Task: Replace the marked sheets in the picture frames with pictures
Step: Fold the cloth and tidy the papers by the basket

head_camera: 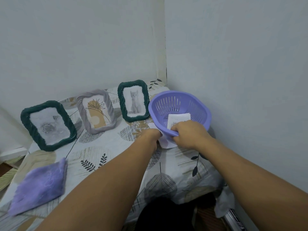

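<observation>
Three picture frames stand upright at the rear of the leaf-print cloth (103, 147): a dark green frame (48, 125) with a rose print, a grey frame (96, 111) with a line-drawn flower, and a second green frame (133, 100) with a kitten picture. The right hand (188, 133) grips the near rim of the tilted purple colander (180, 110), which contains paper sheets (179, 119). The left hand (152, 136) holds a white sheet (166, 142) beneath the colander. A purple cloth (40, 185) lies at near left.

Folded purple cloth (40, 185) lying flat on the leaf-print tablecloth (103, 147) covering the counter, well left of and nearer than the fingers. Pale walls (83, 39) meeting in a corner beyond the fingers. White crumpled plastic (224, 204) hanging off the counter's near right edge.
</observation>
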Motion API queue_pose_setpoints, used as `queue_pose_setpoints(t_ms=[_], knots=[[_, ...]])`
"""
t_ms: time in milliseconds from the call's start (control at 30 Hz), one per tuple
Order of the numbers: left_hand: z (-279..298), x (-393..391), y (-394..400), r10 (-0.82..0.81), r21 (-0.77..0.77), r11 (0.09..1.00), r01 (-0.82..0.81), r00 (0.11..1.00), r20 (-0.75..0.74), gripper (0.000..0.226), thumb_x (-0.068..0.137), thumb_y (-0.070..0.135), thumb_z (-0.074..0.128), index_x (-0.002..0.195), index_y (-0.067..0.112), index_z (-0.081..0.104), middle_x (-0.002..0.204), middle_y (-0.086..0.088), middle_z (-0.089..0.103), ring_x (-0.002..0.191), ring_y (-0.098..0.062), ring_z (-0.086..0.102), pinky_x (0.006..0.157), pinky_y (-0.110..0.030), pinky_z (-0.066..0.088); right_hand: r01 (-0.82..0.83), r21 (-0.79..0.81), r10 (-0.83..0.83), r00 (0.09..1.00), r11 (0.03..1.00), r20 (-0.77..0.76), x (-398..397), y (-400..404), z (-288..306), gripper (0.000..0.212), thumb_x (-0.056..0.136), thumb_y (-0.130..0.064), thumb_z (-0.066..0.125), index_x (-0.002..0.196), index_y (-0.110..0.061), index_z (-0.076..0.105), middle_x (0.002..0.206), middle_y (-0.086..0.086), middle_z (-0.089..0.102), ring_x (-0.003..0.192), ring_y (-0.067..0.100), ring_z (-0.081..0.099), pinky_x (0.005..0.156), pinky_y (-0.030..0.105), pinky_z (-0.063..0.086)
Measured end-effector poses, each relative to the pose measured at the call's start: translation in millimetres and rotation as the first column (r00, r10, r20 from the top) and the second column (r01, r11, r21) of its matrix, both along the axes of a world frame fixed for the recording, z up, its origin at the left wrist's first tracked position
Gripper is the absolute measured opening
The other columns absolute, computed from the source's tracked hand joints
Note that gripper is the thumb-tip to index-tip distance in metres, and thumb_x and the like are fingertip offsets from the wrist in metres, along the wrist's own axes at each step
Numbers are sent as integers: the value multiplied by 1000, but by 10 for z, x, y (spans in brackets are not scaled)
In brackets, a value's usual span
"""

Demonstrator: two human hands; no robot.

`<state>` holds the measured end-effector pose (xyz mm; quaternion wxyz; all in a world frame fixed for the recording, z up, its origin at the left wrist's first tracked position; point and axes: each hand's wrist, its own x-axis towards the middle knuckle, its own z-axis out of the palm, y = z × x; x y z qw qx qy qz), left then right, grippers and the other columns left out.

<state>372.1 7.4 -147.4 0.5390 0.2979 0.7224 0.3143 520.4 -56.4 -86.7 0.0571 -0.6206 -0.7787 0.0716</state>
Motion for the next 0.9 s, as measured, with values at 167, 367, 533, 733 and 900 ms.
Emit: queue_pose_setpoints(t_ms=[167,367,533,733,900], knots=[[-39,60,20,-36,61,997,39,999,-39,21,89,-3,59,108,-1,66,105,-21,71,99,-36,71,85,-50,59,1,9,-1,1000,1000,-1,-5,-4,12,23,93,-37,59,71,-30,56,72,-6,60,73,23,57,58,29,34],[-69,-13,-8,-26,118,992,34,997,-72,14,85,-4,56,94,3,65,99,-20,70,94,-36,71,87,-53,61,-2,-1,2,1000,1000,15,-7,-23,28,25,91,-27,57,67,-26,52,69,-6,56,72,23,56,57,28,33],[38,-11,-144,-25,154,987,49,988,-154,25,87,-2,51,109,0,64,105,-20,66,98,-35,67,74,-39,55,-2,-10,2,1000,1000,21,-27,3,42,27,91,-29,59,65,-30,51,73,-5,59,74,22,58,59,29,35],[14,-84,-247,-68,204,974,95,989,-132,33,82,0,47,112,4,60,110,-18,68,98,-36,66,84,-48,61,28,-3,-27,999,1000,22,-56,3,11,24,89,-25,58,66,-26,50,70,-7,55,75,23,56,58,29,33],[171,-228,-381,-7,286,956,65,980,-197,26,92,2,44,116,10,52,109,-10,60,102,-33,60,85,-39,54,11,-13,-11,1000,1000,27,-36,-4,37,18,91,-30,59,73,-27,57,73,-7,59,74,21,58,58,28,35]])
